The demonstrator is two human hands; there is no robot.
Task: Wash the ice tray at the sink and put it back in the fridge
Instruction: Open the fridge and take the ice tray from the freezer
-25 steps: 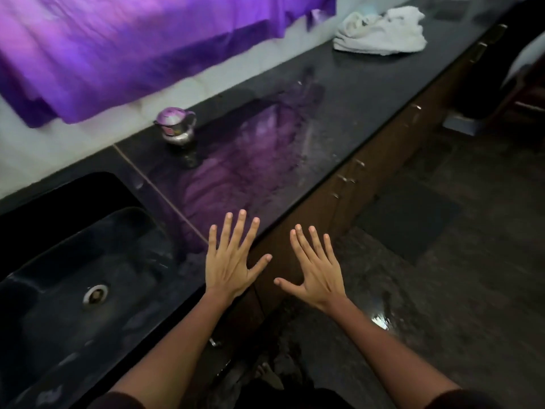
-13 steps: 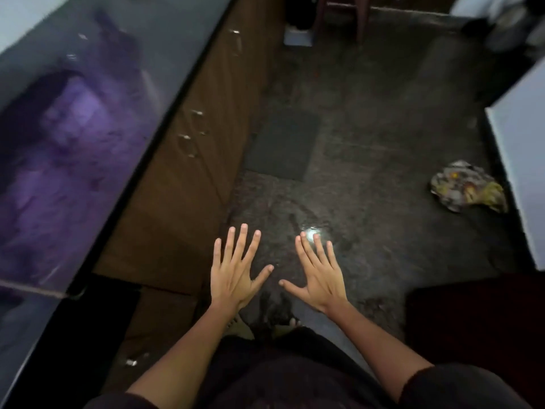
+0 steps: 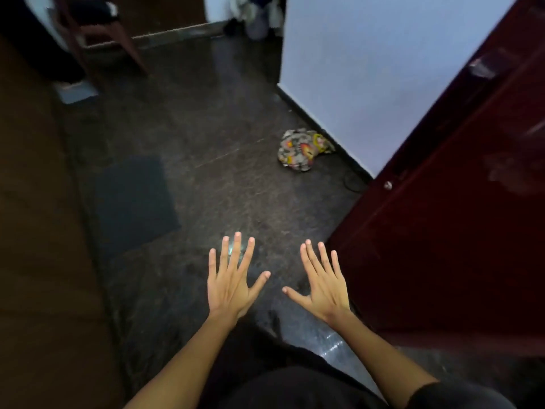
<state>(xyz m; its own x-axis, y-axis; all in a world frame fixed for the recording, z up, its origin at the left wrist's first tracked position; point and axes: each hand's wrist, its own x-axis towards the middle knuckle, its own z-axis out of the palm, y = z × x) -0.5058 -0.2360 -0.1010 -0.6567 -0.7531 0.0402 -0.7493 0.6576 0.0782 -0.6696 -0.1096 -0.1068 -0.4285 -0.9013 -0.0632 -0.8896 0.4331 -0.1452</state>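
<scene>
Dark-red fridge [image 3: 460,231] fills the right side of the view, door closed as far as can be seen, w/ a small round metal bit, maybe a lock, on its front. Both hands are out in front, palms down, fingers straight & spread, holding nothing: left hand [image 3: 228,283] over the dark stone floor [image 3: 206,178], right hand [image 3: 324,286] just beside the fridge's lower front, not touching it. Hands apart from each other, thumbs pointing inward.

Ice tray isn't in view; prob. inside the fridge, can't tell from here. So the step in hand looks like the very start: get the door open & fetch the tray.

To do it well: no handle shows in this view, so look for the door edge or a grip first rather than pawing at the glossy panel. Right hand is nearest, so use it to pull; keep the left free to take the tray. Stand clear of the door's swing. Lift the tray out level in case there's water or ice in it, then shut the door before heading to the sink.

Elsewhere: patterned cloth bundle [image 3: 302,152] on the floor by the pale wall [image 3: 383,69], dark mat [image 3: 135,202] to the left, chair legs [image 3: 124,39] at top left.
</scene>
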